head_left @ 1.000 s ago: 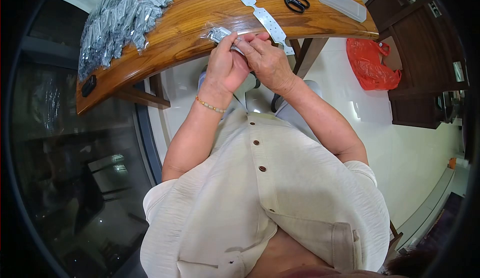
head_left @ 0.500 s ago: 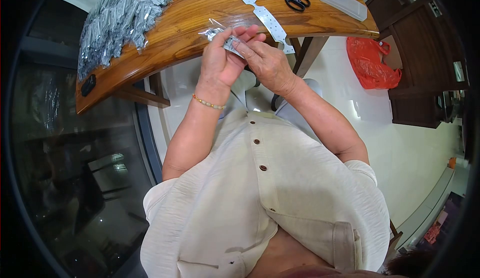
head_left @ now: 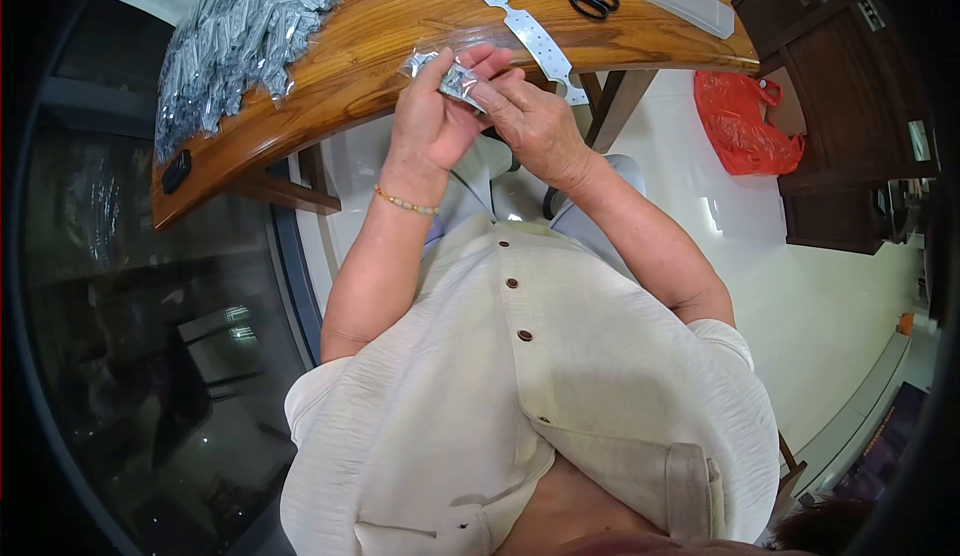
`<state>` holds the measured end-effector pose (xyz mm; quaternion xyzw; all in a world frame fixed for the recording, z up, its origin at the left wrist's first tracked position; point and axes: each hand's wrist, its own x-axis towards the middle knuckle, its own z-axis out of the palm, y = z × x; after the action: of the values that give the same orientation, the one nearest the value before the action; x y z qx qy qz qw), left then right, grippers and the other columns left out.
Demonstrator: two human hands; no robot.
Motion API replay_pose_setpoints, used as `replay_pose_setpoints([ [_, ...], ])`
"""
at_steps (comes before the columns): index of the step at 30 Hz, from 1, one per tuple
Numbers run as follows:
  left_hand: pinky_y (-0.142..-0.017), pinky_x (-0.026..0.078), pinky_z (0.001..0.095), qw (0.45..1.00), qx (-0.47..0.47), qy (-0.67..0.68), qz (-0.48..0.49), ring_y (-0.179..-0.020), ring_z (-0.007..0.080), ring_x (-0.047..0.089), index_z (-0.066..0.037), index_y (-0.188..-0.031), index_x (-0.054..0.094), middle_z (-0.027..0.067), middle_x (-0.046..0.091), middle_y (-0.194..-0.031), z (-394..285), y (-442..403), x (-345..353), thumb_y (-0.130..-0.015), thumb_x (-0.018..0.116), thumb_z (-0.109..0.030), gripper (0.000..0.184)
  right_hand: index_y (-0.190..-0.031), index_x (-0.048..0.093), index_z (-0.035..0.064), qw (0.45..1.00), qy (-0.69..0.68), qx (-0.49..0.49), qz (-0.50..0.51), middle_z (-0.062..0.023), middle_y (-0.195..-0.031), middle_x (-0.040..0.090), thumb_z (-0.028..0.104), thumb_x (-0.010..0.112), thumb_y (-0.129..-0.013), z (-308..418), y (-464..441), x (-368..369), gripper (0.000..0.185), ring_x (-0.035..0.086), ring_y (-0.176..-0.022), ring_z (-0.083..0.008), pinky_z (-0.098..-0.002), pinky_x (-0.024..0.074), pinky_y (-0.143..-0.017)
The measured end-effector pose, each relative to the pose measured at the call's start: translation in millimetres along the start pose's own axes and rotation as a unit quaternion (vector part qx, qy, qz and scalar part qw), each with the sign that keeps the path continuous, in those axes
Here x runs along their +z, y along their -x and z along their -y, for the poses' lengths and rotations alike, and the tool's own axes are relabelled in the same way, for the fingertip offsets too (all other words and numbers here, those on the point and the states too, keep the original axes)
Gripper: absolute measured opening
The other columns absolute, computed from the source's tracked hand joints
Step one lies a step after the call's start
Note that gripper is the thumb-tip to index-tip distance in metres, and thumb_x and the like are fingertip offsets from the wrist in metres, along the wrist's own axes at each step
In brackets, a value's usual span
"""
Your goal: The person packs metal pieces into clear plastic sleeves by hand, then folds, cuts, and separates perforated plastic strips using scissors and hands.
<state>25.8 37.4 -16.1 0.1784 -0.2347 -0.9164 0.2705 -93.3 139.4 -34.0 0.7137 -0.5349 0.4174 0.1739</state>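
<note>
Between both hands is a small clear plastic packet [head_left: 456, 80] with something grey and patterned inside, too small to name. My left hand [head_left: 432, 116], a beaded bracelet at its wrist, holds the packet from beneath with the thumb on top. The fingers of my right hand [head_left: 535, 126] pinch the packet's right end. Both hands are just off the near edge of the wooden table [head_left: 400, 16]. Beyond them lies a long white strip [head_left: 540, 46] with small dots and notched sides, its near end overhanging the edge.
A heap of similar clear packets [head_left: 240, 41] covers the table's left side. Scissors [head_left: 590, 0] with black handles and a clear plastic box [head_left: 685, 4] lie at the back right. A small black object [head_left: 176, 171] sits at the left corner. A red plastic bag [head_left: 740, 126] rests on the floor.
My left hand has shifted slightly left and rotated a little. The packet now lies flatter and shows more between the hands. My right hand has barely moved.
</note>
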Motion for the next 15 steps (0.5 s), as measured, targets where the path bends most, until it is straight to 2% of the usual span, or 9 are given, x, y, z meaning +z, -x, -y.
replay_pose_setpoints([
  [5,-0.106,0.043,0.0483,1.0,0.015,-0.023,0.0,-0.122,0.0406,0.052,0.008,-0.128,0.048,0.0237,0.057,-0.128,14,3,8,-0.103,0.034,-0.028,0.046,-0.119,0.061,0.0071,1.0,-0.007,0.026,-0.016,-0.006,-0.092,0.062,0.006,0.063,-0.078,1,8,7,0.041,0.063,-0.076,-0.0224,-0.0324,0.0533,-0.061],
  [8,-0.107,0.041,0.047,0.998,0.02,-0.044,-0.028,-0.126,0.036,0.05,0.007,-0.129,0.047,0.0231,0.054,-0.133,6,-2,5,-0.104,0.031,-0.027,0.046,-0.115,0.063,0.0069,0.999,-0.002,0.032,-0.016,-0.003,-0.1,0.064,0.006,0.063,-0.077,3,-6,1,0.037,0.062,-0.082,-0.0222,-0.0331,0.0531,-0.072],
  [11,-0.11,0.039,0.0455,0.999,0.012,-0.047,-0.001,-0.129,0.0325,0.048,0.007,-0.131,0.045,0.023,0.051,-0.137,-14,-4,13,-0.104,0.029,-0.028,0.047,-0.113,0.065,0.0078,0.999,0.05,-0.017,-0.013,0.0005,-0.108,0.064,0.006,0.063,-0.077,2,-21,-7,0.036,0.06,-0.092,-0.0215,-0.0359,0.0494,-0.085],
  [14,-0.105,0.043,0.051,0.993,0.028,-0.115,-0.009,-0.126,0.037,0.05,0.003,-0.136,0.043,0.0196,0.049,-0.14,-44,-9,10,-0.104,0.026,-0.03,0.049,-0.117,0.064,0.0096,0.997,0.017,-0.072,0.039,0.001,-0.116,0.066,0.005,0.069,-0.073,5,-24,-33,0.044,0.058,-0.106,-0.0245,-0.0383,0.0461,-0.092],
  [15,-0.104,0.044,0.0525,0.989,0.039,-0.138,-0.021,-0.125,0.038,0.051,0.002,-0.137,0.042,0.0188,0.049,-0.14,-55,-7,9,-0.104,0.025,-0.031,0.049,-0.114,0.066,0.0095,0.996,0.021,-0.069,0.042,0.0015,-0.114,0.066,0.008,0.068,-0.076,0,-17,-38,0.039,0.058,-0.104,-0.0228,-0.038,0.0459,-0.092],
])
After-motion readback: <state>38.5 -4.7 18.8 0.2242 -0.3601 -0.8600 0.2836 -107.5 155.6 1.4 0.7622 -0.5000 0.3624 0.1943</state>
